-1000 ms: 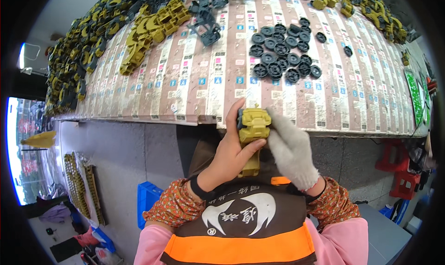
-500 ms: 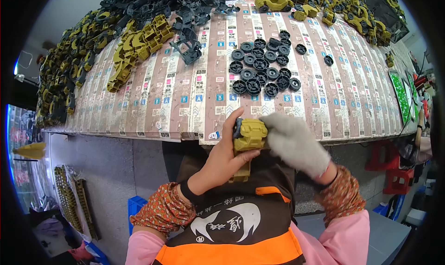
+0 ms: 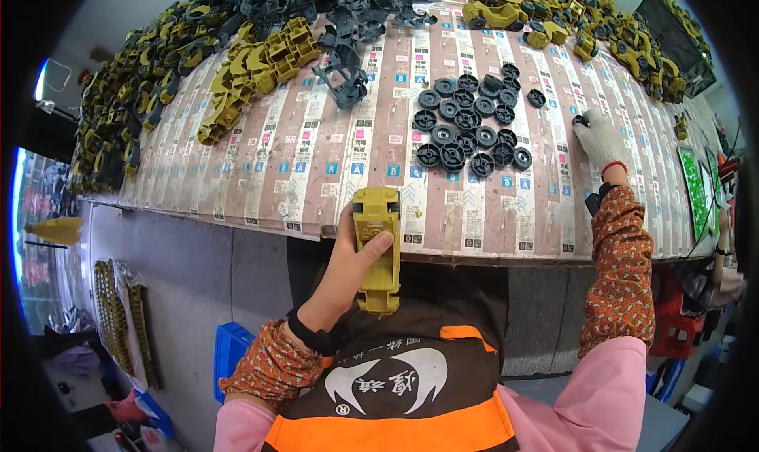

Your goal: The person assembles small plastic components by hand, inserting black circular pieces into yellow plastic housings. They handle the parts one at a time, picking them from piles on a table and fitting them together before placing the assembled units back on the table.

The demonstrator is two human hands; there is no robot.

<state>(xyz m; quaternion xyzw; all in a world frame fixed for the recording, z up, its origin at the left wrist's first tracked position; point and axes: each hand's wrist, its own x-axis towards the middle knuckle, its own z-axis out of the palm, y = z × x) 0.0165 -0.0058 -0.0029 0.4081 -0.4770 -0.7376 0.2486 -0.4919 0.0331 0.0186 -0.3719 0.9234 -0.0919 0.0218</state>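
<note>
My left hand [image 3: 348,262] grips a yellow toy car body [image 3: 378,282] over the table's near edge. Its underside faces up, and no wheels show on it. My right hand [image 3: 601,138], in a pale grey work glove, reaches out over the right part of the table. Its fingertips are closed on a black toy wheel [image 3: 581,120], partly hidden by the glove. Left of that hand lies a cluster of black toy wheels [image 3: 466,119], several of them overlapping. A single wheel [image 3: 536,98] lies between the cluster and my right hand.
Yellow car bodies [image 3: 261,66] and dark grey plastic parts [image 3: 345,76] are heaped at the back left. Assembled yellow cars [image 3: 494,13] pile up at the back right. A green panel [image 3: 696,191] lies by the right edge. Below is a blue crate [image 3: 232,357].
My right hand has left the car body and stretched out to the outlying wheel at the right. My left hand has moved slightly left and turned the car body underside up.
</note>
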